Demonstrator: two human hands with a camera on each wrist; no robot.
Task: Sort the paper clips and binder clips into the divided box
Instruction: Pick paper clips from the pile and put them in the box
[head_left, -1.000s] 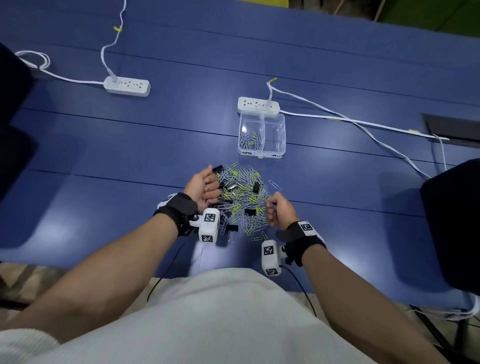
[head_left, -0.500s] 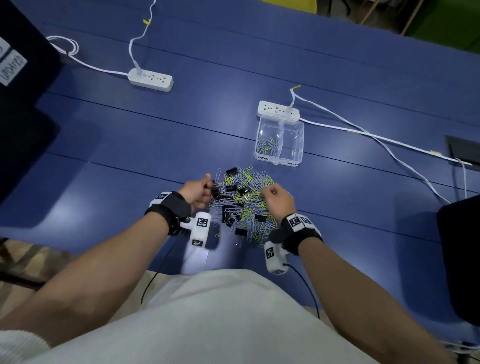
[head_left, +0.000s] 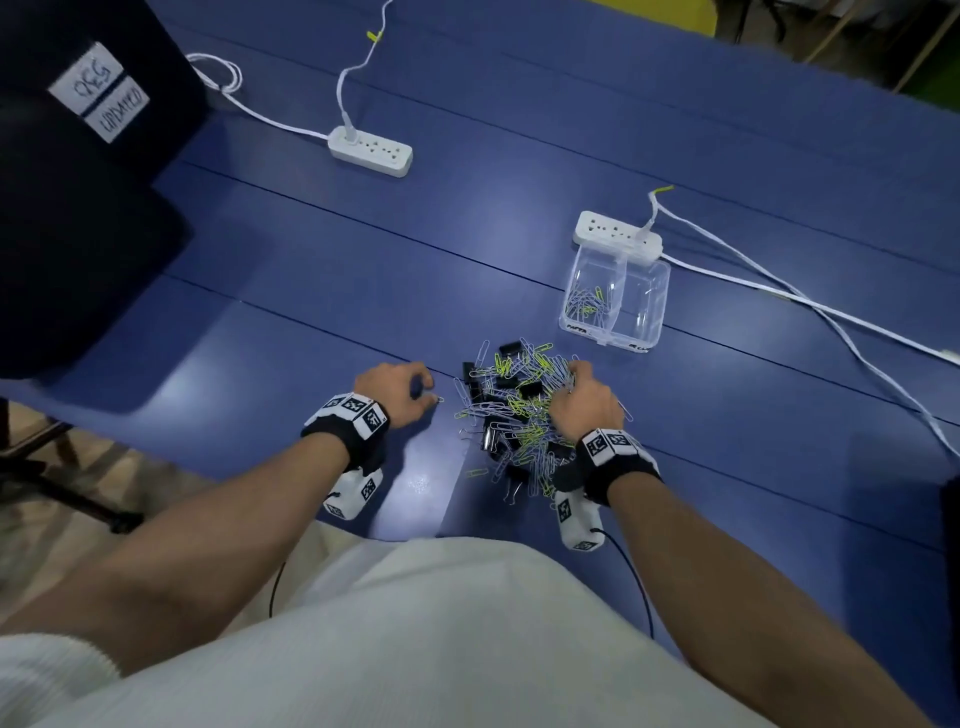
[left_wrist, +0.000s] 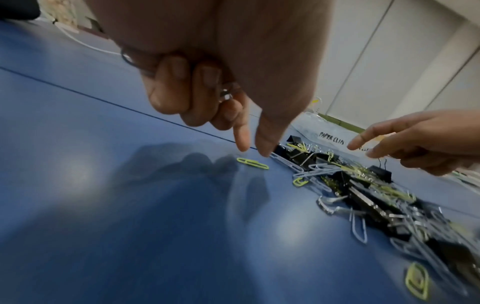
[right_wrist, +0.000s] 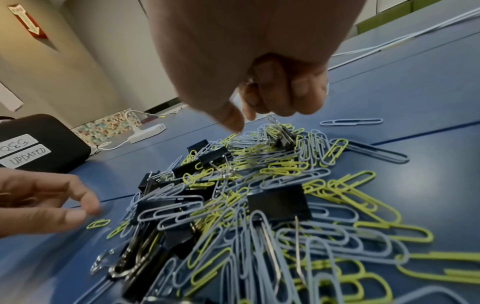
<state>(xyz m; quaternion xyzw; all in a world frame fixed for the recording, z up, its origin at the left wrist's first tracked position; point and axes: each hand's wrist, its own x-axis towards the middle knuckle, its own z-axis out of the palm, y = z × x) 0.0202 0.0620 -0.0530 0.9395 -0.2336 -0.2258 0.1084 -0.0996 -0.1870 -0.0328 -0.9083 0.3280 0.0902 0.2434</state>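
Observation:
A heap of grey and green paper clips mixed with black binder clips (head_left: 511, 410) (right_wrist: 246, 195) lies on the blue table. Just beyond it stands the clear divided box (head_left: 649, 312); its left compartment holds several paper clips (head_left: 584, 304) and the right one looks bare. My left hand (head_left: 428, 389) (left_wrist: 254, 151) is left of the heap, its curled back fingers holding paper clips, thumb and forefinger pointing down at a lone green clip (left_wrist: 252, 163). My right hand (head_left: 571, 376) (right_wrist: 241, 123) hovers over the heap's far side, back fingers curled round a glint of metal, thumb and forefinger reaching down.
Two white power strips (head_left: 370, 151) (head_left: 618, 236) and their cables (head_left: 779, 291) lie on the far table, one strip touching the box's back. A black case with white labels (head_left: 93, 156) sits far left. The table's front edge is right at my body.
My left hand has drawn out of the heap leftward to the lone green clip. My right hand has shifted from the heap's near right to its far side.

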